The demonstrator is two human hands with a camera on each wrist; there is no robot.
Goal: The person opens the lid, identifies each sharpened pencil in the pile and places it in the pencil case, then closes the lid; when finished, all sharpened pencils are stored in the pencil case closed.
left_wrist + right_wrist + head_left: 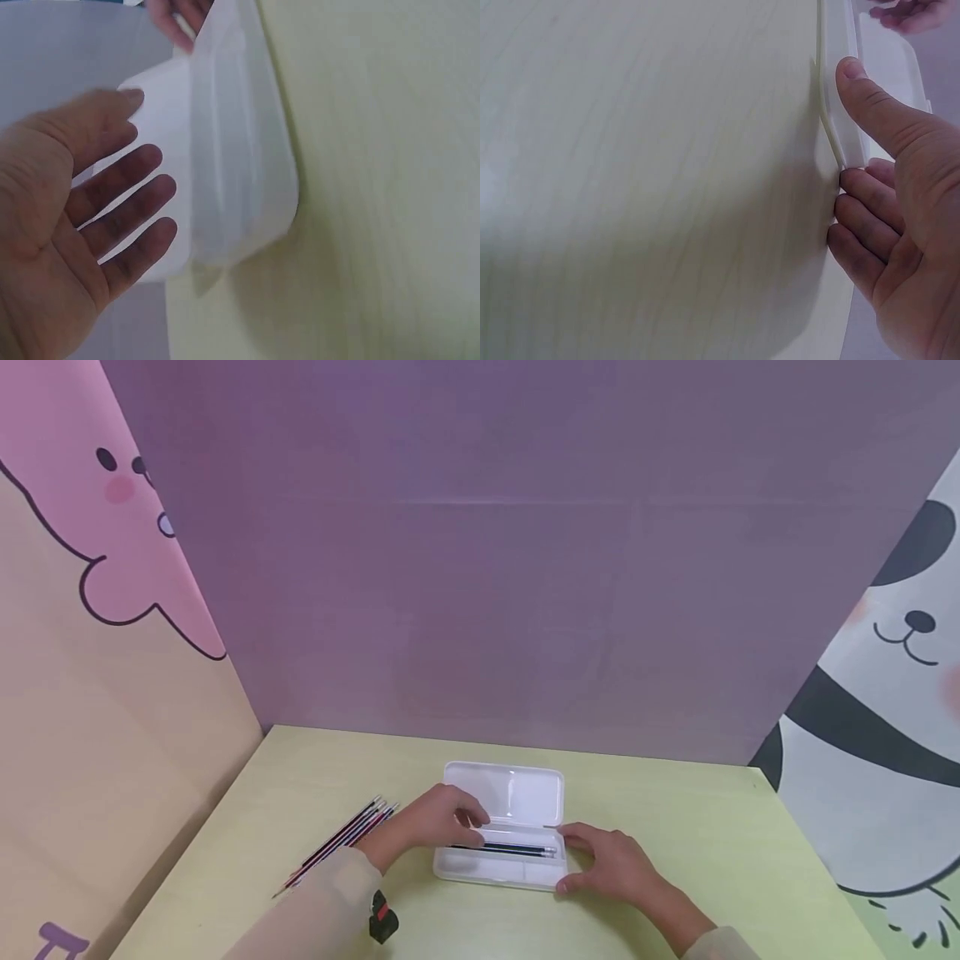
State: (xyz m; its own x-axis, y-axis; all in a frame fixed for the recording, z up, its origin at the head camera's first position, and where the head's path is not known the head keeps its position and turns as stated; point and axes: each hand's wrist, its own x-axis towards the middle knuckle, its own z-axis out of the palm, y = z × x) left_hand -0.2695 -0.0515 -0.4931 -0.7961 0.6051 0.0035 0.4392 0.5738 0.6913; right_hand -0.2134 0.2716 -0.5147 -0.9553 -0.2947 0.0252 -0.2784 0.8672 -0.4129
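Note:
A white plastic pencil case sits on the table with its lid tipped back on the far side. Inside it, dark pencils lie lengthwise in the back section. My left hand hovers over the case's left part, fingers spread and nothing between them; it hides the pencils' left ends. At the other end, my right hand holds the case, thumb at the near corner and fingers against the right end. The left wrist view shows the case's pale side wall beyond the open palm.
Left of the case, several striped pencils lie in a loose bundle, partly behind the left forearm. A black strap piece shows at the left wrist. Purple panel closes the back of the pale yellow table; printed walls stand at both sides.

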